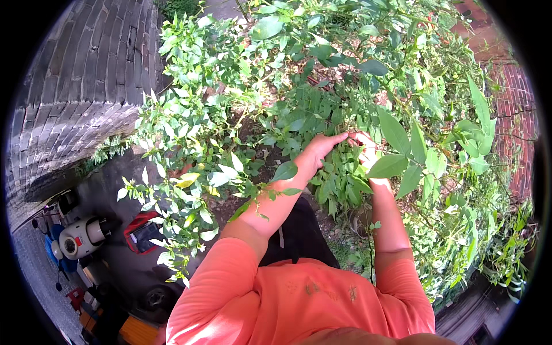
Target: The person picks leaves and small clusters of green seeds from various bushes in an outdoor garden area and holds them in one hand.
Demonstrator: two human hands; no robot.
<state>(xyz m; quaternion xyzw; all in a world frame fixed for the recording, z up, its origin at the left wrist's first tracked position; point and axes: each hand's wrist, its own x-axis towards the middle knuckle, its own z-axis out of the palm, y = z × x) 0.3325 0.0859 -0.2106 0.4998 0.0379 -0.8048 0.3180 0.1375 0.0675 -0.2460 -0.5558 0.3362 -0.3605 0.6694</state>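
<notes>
In front of me, both arms reach into dense leafy green plants point(302, 108). My left hand point(320, 148) is among the leaves with its thumb stretched to the right. My right hand point(365, 145) is just beside it, fingers bent inward. The fingertips of both hands nearly meet at a leafy clump point(343, 170) that hangs below them. Whether a stem or leaf is pinched between the fingers is too small and overlit to tell. Leaves hide part of both hands. A stem with broad leaves point(394, 133) stands close to my right wrist.
A grey brick wall point(99, 64) rises at the left, a red brick wall point(515, 125) at the right. On the paved ground at lower left are a scooter point(79, 239) and a red container point(140, 233). Leafy branches point(207, 185) spread over my left forearm.
</notes>
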